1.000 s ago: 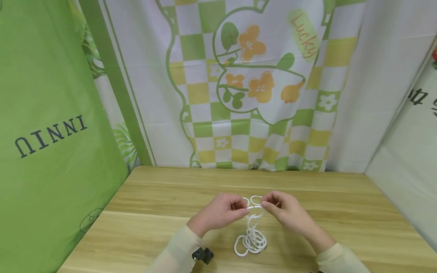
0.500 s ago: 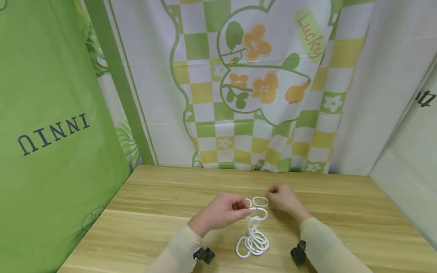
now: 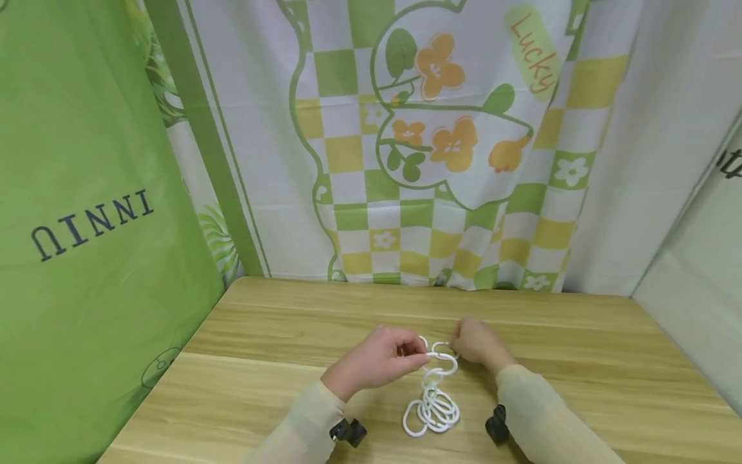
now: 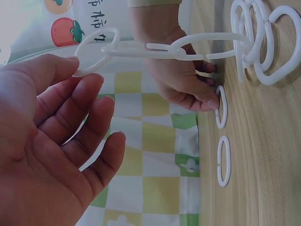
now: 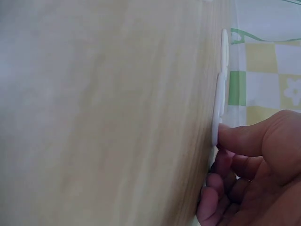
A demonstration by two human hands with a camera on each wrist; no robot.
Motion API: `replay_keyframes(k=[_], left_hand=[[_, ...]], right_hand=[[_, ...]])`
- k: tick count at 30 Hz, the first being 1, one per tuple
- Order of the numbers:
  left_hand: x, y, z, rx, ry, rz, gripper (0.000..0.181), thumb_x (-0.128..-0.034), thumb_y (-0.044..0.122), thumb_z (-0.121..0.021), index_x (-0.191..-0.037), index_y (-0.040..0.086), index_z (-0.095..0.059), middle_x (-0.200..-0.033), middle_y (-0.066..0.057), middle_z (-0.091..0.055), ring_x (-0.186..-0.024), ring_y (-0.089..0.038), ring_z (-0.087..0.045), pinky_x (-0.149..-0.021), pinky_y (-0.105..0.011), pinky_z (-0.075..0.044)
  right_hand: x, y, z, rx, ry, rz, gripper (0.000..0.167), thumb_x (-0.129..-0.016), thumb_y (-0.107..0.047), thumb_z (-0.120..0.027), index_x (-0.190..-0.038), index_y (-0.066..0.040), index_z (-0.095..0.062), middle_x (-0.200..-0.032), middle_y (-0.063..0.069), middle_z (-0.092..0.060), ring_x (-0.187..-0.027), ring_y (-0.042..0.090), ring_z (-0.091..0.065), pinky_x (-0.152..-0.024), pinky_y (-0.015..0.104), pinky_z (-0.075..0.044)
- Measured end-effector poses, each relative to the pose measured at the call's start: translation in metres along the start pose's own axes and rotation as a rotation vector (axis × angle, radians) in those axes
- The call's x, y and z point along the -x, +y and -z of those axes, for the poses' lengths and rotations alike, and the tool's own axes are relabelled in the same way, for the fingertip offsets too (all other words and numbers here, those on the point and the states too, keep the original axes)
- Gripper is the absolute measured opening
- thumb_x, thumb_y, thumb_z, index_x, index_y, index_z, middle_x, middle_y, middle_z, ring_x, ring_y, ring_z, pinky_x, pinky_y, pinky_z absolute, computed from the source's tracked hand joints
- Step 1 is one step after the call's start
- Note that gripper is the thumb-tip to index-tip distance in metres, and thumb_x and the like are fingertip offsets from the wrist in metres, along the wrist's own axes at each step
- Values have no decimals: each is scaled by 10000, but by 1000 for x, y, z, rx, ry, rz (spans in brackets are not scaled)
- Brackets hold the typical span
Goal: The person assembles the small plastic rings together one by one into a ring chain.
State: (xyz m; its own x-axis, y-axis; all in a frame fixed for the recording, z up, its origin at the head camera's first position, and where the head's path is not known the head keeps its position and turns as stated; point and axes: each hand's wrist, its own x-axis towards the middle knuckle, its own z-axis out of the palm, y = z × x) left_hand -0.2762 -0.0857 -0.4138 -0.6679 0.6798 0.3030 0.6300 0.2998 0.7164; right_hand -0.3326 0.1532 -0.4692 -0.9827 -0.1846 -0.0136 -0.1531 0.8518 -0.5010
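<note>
My left hand [image 3: 377, 362] holds up the top link [image 4: 113, 30] of a white plastic chain, pinching it between thumb and fingertips. From there the C-shaped links hang down to a heap of linked rings [image 3: 433, 412] on the table. Beyond the chain, my right hand [image 3: 478, 341] pinches one end of a loose white link [image 5: 217, 108] at the tabletop. Its thumb shows on that link in the right wrist view, while the fingers underneath are partly hidden. Another loose link [image 4: 228, 160] lies beside it, partly behind my left hand in the head view.
The wooden table [image 3: 278, 399] ends at a checkered, flower-printed curtain [image 3: 406, 251]. A green cloth [image 3: 98, 322] hangs along the left side and a white one [image 3: 695, 290] along the right. Black wrist cameras [image 3: 497, 425] sit at both sleeves.
My right hand has left the chain's top link and reached forward to the loose link, which now sits slightly shifted. The left hand keeps holding the chain in nearly the same place.
</note>
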Motion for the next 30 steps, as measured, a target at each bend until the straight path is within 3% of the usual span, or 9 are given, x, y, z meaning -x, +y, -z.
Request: replay_keyframes(k=[4,7,11,16,20,30], left_hand=[[-1,0,-1,4,-8,-2,73,-948,169,-670,-894,124,-691,-750,131,-620,-658,21,-546,-609,-172,-483],[-1,0,-1,3,-15,11,76,-949,172,-669,-892,126,-689,-746,136,-616,-655,19,-543,-606,-172,-481],[0,-1,-2,4,-21,24,89,-949,171,-668,-894,107,-694,-743,136,-615,-655,13,-546,-607,-177,-486],[-1,-3,-3,6,-27,32,99,-948,160,-668,-902,77,-699,-740,126,-614,-655,8,-546,-609,-182,-492],[-2,-2,-3,-2,-28,39,96,-947,159,-672,-906,77,-701,-739,132,-612,-658,12,-549,-613,-180,-493],[-2,-3,-6,-23,-46,33,120,-956,165,-658,-922,58,-700,-745,139,-614,-656,19,-547,-617,-177,-490]], right_hand=[[9,5,4,-49,-10,-8,246,-854,-81,-613,-641,-121,-495,-612,-3,-453,-554,159,-433,-518,293,-355],[17,10,11,-137,10,3,153,-894,-74,-601,-750,-77,-549,-691,20,-494,-624,173,-464,-564,306,-377],[29,11,27,-262,54,69,70,-941,-57,-589,-880,-22,-584,-759,37,-526,-677,170,-481,-585,297,-403],[47,-2,50,-408,80,133,109,-975,-79,-592,-994,28,-601,-834,90,-581,-723,191,-533,-602,295,-475],[58,-14,60,-436,62,165,145,-972,-117,-616,-1020,20,-620,-868,104,-612,-762,201,-565,-645,314,-505],[77,-27,61,-483,14,238,132,-950,-152,-652,-988,-28,-631,-808,51,-588,-695,164,-528,-574,268,-459]])
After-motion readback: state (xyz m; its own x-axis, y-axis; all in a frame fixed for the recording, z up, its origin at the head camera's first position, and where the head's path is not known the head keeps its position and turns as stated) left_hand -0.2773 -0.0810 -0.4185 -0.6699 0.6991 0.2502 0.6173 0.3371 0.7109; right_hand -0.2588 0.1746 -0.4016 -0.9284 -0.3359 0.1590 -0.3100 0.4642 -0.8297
